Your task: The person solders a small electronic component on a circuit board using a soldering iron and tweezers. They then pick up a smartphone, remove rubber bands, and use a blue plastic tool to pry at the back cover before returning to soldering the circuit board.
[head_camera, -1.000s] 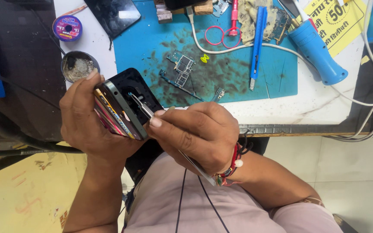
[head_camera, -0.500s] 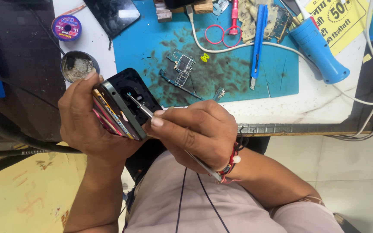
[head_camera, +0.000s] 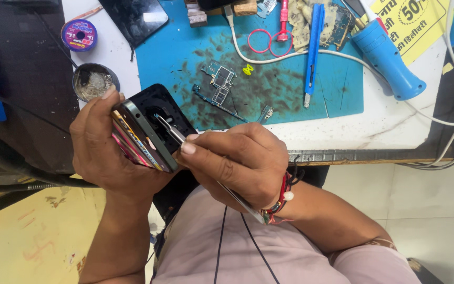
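My left hand [head_camera: 103, 152] grips an opened black phone [head_camera: 153, 123] by its edge, together with a colourful case or cover stacked against its underside. It is held tilted above my lap, just in front of the workbench. My right hand [head_camera: 237, 160] is closed on metal tweezers [head_camera: 170, 131]. Their tips reach into the open back of the phone, near the round camera area. The tweezers' rear end sticks out below my right wrist.
A stained blue work mat [head_camera: 269, 79] carries a small circuit board [head_camera: 217, 79], a blue-handled knife [head_camera: 313, 42], pink scissors [head_camera: 277, 31] and a blue hot-air tool [head_camera: 387, 55]. A round tin [head_camera: 93, 81], a wire spool [head_camera: 79, 34] and a dark screen [head_camera: 135, 16] lie to the left.
The tweezers' tips have shifted slightly inside the phone. Both hands stay in nearly the same place.
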